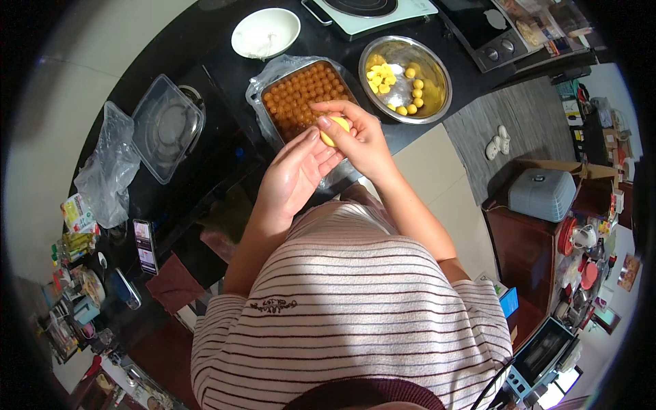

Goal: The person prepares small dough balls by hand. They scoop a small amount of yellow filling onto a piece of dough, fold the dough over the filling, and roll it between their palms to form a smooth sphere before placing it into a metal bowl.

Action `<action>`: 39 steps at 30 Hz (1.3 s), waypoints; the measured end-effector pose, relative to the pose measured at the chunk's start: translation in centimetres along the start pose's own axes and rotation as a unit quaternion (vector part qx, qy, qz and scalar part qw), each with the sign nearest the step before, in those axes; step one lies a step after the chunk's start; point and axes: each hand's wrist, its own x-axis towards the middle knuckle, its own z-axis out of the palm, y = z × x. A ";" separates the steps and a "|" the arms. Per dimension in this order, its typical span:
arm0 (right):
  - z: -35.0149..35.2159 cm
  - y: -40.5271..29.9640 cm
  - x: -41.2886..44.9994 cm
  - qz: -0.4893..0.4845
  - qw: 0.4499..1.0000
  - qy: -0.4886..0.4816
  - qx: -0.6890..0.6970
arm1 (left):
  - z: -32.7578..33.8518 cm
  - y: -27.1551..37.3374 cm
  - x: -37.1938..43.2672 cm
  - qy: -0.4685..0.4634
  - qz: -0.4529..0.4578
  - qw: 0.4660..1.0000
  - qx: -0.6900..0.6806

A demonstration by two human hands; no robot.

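A flattened piece of yellow dough (pixel 334 131) is held between my two hands, in front of my chest. My right hand (pixel 366 136) pinches it with thumb and fingers. My left hand (pixel 297 171) is palm up, its fingertips pressing the dough's near edge. Just beyond my hands lies a metal tray (pixel 264 105) of glossy orange-brown balls (pixel 307 89) in rows, partly hidden by my fingers. To the tray's right stands a steel bowl (pixel 441 102). Loose yellow dough pieces (pixel 380 78) lie on its left side, and several rolled yellow balls (pixel 417 93) sit along its right.
A white bowl (pixel 265 33) and an induction cooker (pixel 369 23) stand at the back of the black counter. On the left are a clear plastic lid (pixel 166 128), a crumpled plastic bag (pixel 110 169) and a propped phone (pixel 145 246). A microwave oven (pixel 484 36) is at the upper right.
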 end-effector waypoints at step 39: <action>-5.7 8.6 1.2 0.101 0.739 -0.076 -0.662 | -14.1 -4.3 -2.2 0.219 -0.022 0.975 0.027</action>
